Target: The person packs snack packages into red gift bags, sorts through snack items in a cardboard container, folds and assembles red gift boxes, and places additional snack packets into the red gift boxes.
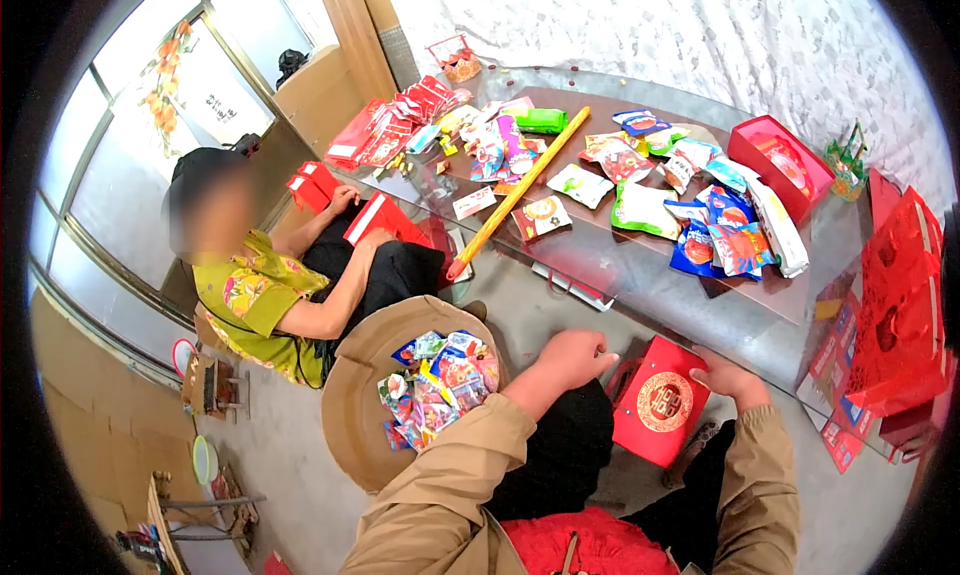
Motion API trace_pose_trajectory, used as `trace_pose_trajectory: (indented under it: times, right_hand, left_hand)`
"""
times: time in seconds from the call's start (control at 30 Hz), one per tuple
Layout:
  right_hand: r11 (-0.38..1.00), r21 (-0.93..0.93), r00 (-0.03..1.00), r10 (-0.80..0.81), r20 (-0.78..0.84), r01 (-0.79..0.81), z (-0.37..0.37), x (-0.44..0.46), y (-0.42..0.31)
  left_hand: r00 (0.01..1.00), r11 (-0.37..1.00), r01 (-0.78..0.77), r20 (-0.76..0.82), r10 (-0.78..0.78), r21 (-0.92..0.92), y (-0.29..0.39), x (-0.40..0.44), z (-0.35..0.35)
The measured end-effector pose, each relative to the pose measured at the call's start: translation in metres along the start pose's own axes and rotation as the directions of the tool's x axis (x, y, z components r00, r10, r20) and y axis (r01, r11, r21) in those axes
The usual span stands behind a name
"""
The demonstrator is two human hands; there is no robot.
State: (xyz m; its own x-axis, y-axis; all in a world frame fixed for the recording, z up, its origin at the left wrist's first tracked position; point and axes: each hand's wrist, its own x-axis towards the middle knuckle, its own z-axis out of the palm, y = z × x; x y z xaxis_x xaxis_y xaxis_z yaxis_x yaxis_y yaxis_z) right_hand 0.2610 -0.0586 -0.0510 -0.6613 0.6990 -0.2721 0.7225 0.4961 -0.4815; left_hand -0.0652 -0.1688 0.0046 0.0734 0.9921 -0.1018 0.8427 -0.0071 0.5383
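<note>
A red gift box (640,443) with a round gold double-happiness emblem is held upright beside my knee. My right hand (728,377) grips its upper right edge, fingers partly hidden behind it. Over my thigh, left of the box and apart from it, my left hand (577,359) is closed with curled fingers; whatever may be in it is hidden. To the left of that forearm, a round cardboard tub (350,400) holds a heap of small wrapped snacks (440,383).
On the glass table (640,275) lie snack bags, flat red packets (400,125), a yellow stick (520,190) and an open red box (780,160). A co-worker (290,275) sits at left with red boxes. A large red bag (900,305) stands at right.
</note>
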Motion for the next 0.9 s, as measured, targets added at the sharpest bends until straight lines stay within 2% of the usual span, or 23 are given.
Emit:
trace_pose_trajectory:
  times: [0.17, 0.27, 0.33, 0.47, 0.5, 0.6, 0.67, 0.73, 0.8, 0.87, 0.9]
  right_hand:
    - [0.98, 0.176, 0.992, -0.103, 0.076, 0.088, -0.007, -0.007, -0.018]
    - [0.983, 0.174, 0.985, -0.08, 0.15, 0.054, -0.016, -0.007, -0.021]
    - [0.982, 0.189, 0.992, -0.042, 0.118, 0.019, 0.002, 0.0, 0.0]
    - [0.976, 0.174, 0.984, 0.103, 0.143, -0.127, 0.009, 0.006, 0.021]
    - [0.992, 0.046, 0.984, 0.114, 0.135, -0.121, 0.011, 0.012, 0.026]
    - [0.987, 0.081, 0.99, 0.137, 0.039, -0.14, 0.01, 0.015, 0.022]
    - [0.989, 0.07, 0.991, 0.126, 0.051, -0.13, 0.006, 0.015, 0.017]
    - [0.986, 0.111, 0.991, 0.115, 0.062, -0.121, 0.006, 0.015, 0.013]
    - [0.973, 0.204, 0.993, 0.098, 0.072, -0.111, 0.015, 0.014, 0.01]
    - [0.981, 0.192, 0.994, -0.013, 0.111, -0.009, 0.01, 0.01, 0.003]
    - [0.981, 0.188, 0.99, -0.062, 0.13, 0.037, 0.007, 0.007, -0.001]
  left_hand:
    - [1.0, 1.0, 0.014, 0.017, -0.014, 0.013, 0.002, 0.001, 0.0]
    - [1.0, 1.0, 0.012, 0.005, -0.012, 0.002, 0.002, 0.001, 0.001]
    - [1.0, 0.999, 0.012, -0.01, -0.012, -0.031, 0.002, 0.0, -0.003]
    - [0.976, 0.921, 0.028, -0.187, -0.109, -0.388, -0.001, -0.003, -0.015]
    - [0.955, 0.871, 0.004, -0.256, -0.149, -0.491, -0.018, 0.001, -0.01]
    - [0.891, 0.72, -0.067, -0.366, -0.269, -0.691, -0.051, -0.001, -0.036]
    - [0.803, 0.655, -0.066, -0.43, -0.414, -0.753, -0.076, -0.003, -0.068]
    - [0.672, 0.597, -0.131, -0.514, -0.534, -0.792, -0.112, -0.004, -0.102]
    - [0.55, 0.509, -0.105, -0.476, -0.686, -0.854, -0.136, -0.014, -0.138]
    - [0.46, 0.5, -0.144, -0.505, -0.73, -0.854, -0.147, -0.029, -0.162]
    - [0.46, 0.507, -0.12, -0.5, -0.734, -0.854, -0.159, -0.035, -0.169]
